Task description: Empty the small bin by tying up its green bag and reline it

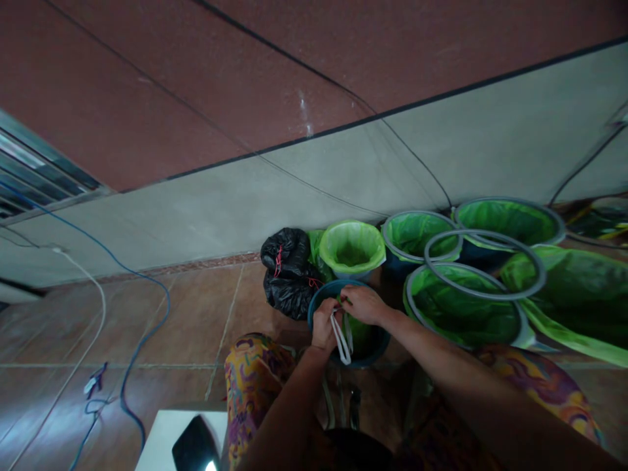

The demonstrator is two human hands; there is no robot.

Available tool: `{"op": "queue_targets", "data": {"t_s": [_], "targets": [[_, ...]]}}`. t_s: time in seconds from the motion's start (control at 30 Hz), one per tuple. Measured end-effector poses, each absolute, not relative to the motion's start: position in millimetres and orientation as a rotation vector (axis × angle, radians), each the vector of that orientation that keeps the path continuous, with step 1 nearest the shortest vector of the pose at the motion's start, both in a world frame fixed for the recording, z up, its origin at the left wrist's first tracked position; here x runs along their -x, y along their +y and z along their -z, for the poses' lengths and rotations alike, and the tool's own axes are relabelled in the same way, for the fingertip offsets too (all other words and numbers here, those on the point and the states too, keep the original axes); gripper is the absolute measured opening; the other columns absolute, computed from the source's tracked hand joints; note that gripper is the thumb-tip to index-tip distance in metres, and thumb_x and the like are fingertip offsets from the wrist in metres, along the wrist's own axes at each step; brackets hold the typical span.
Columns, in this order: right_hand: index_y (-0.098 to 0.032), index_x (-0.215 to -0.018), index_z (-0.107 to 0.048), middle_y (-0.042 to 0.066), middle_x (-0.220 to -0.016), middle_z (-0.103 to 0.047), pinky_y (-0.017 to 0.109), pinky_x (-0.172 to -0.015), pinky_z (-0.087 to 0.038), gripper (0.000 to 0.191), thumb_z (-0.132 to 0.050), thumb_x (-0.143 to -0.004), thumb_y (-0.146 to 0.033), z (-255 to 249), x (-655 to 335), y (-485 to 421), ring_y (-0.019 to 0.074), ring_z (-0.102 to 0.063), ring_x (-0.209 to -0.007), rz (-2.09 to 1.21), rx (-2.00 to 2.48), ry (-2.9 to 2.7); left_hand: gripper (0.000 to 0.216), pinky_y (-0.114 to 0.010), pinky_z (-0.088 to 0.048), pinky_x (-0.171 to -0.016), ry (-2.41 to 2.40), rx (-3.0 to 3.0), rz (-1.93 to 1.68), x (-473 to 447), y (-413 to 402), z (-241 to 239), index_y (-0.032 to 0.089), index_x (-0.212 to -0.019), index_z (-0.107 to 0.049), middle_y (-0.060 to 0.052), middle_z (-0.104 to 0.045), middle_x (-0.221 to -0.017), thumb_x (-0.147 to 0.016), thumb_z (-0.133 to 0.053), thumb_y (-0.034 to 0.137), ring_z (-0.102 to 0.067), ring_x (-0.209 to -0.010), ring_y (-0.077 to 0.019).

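Here both hands, left hand (324, 325) & right hand (362, 303), pinched white looped straps (341, 340) over the dark-teal round plastic bucket (375, 350), fingers closed; loose grip could've dropped them into the green liner (362, 333).

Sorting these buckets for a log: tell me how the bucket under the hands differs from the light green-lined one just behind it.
The blue bucket shows a bare dark rim, while the lined bucket has pale green plastic folded over its rim. The left hand and right hand work at the blue bucket, holding a white strap; nothing touches the lined bucket. The blue bucket sits nearer the person. Both stand upright on the tiled floor.
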State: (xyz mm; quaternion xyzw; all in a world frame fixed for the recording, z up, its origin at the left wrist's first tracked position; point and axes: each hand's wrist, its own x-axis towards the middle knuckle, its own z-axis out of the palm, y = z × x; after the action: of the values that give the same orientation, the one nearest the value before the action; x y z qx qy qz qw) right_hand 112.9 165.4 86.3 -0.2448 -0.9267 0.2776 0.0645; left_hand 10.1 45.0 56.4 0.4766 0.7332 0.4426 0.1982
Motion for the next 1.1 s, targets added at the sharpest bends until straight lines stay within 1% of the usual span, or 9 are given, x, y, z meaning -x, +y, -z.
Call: {"op": "queue_targets", "data": {"t_s": [0.07,0.17,0.27,0.4,0.53,0.63,0.8,0.97,1.1], "targets": [[-0.015,-0.096,-0.071,0.012,-0.101,-0.073,0.031,-0.083,-0.045,0.027,-0.046,-0.085,-0.014,-88.9,-113.0,166.0,0.0222,-0.066,-0.094,-0.856,0.695,-2.774,0.015,-0.028,-0.044,-0.079,2.102,-1.375,-1.219,-12.7,44.6,-56.6,0.019,-0.079,-0.061,-0.001,-0.061,-0.081,-0.081,-0.05,0.01,-0.057,-0.079,-0.0155],[-0.017,-0.103,-0.072,0.009,-0.105,-0.075,0.029,-0.087,-0.045,0.032,-0.046,-0.084,-0.01,-88.3,-113.0,169.7,0.0198,-0.066,-0.097,-1.093,0.612,-2.72,0.018,-0.029,-0.045,-0.081,2.192,-1.418,-1.176,-15.1,42.4,-54.5,0.019,-0.085,-0.061,-0.003,-0.06,-0.086,-0.083,-0.047,0.008,-0.058,-0.084,-0.0166],[-0.016,-0.095,-0.074,0.006,-0.09,-0.076,0.027,-0.076,-0.046,0.028,-0.049,-0.084,-0.012,-84.8,-113.1,173.6,0.0179,-0.067,-0.082,-1.3,0.551,-2.734,0.019,-0.029,-0.045,-0.082,2.232,-1.45,-1.147,-15.7,40.4,-50.7,0.019,-0.09,-0.062,-0.004,-0.06,-0.09,-0.087,-0.046,0.01,-0.059,-0.086,-0.0166],[-0.015,-0.091,-0.075,0.002,-0.069,-0.07,0.024,-0.061,-0.042,0.025,-0.052,-0.08,-0.013,-84.0,-112.8,176.3,0.0141,-0.061,-0.061,-1.47,0.653,-2.732,0.018,-0.028,-0.046,-0.082,2.231,-1.489,-1.151,-14.6,40.6,-50.1,0.02,-0.091,-0.062,-0.003,-0.059,-0.091,-0.089,-0.046,0.01,-0.059,-0.086,-0.0156],[-0.017,-0.072,-0.071,0.0,-0.066,-0.065,0.024,-0.062,-0.038,0.014,-0.057,-0.073,-0.017,-90.0,-111.6,174.7,0.0145,-0.057,-0.067,-1.528,0.821,-2.566,0.016,-0.027,-0.047,-0.081,2.144,-1.552,-1.177,-13.5,43.1,-56.1,0.019,-0.088,-0.062,-0.003,-0.059,-0.09,-0.087,-0.05,0.009,-0.059,-0.084,-0.0145],[-0.018,-0.061,-0.06,0.0,-0.061,-0.057,0.025,-0.055,-0.035,0.014,-0.053,-0.072,-0.018,-94.1,-113.0,171.7,0.014,-0.051,-0.062,-1.771,1.093,-2.38,0.015,-0.026,-0.047,-0.079,2.107,-1.588,-1.184,-14.0,44.9,-59.2,0.019,-0.084,-0.061,-0.002,-0.058,-0.087,-0.085,-0.052,0.007,-0.059,-0.081,-0.0142],[-0.017,-0.07,-0.06,0.002,-0.072,-0.057,0.023,-0.053,-0.038,0.012,-0.05,-0.073,-0.023,-96.9,-119.9,170.7,0.0139,-0.051,-0.067,-2.061,1.144,-2.232,0.013,-0.025,-0.046,-0.074,2.104,-1.572,-1.162,-15.5,45.4,-59.2,0.019,-0.082,-0.06,-0.001,-0.057,-0.083,-0.086,-0.052,0.009,-0.057,-0.077,-0.0132],[-0.017,-0.067,-0.061,-0.001,-0.068,-0.055,0.022,-0.056,-0.037,0.01,-0.057,-0.071,-0.026,-96.6,-124.5,180.0,0.0125,-0.049,-0.067,-2.123,1.087,-2.274,0.013,-0.024,-0.045,-0.073,2.067,-1.608,-1.166,-12.3,48.3,-58.3,0.019,-0.075,-0.06,0.0,-0.056,-0.079,-0.085,-0.055,0.012,-0.055,-0.075,-0.0125],[-0.017,-0.059,-0.058,-0.003,-0.056,-0.046,0.024,-0.055,-0.034,0.025,-0.06,-0.078,-0.035,-100.1,-127.2,187.7,0.0117,-0.043,-0.059,-1.958,0.857,-2.601,0.017,-0.023,-0.043,-0.069,2.03,-1.653,-1.159,-8.7,49.6,-54.0,0.019,-0.07,-0.059,0.0,-0.055,-0.077,-0.084,-0.053,0.011,-0.054,-0.072,-0.0119]]}}
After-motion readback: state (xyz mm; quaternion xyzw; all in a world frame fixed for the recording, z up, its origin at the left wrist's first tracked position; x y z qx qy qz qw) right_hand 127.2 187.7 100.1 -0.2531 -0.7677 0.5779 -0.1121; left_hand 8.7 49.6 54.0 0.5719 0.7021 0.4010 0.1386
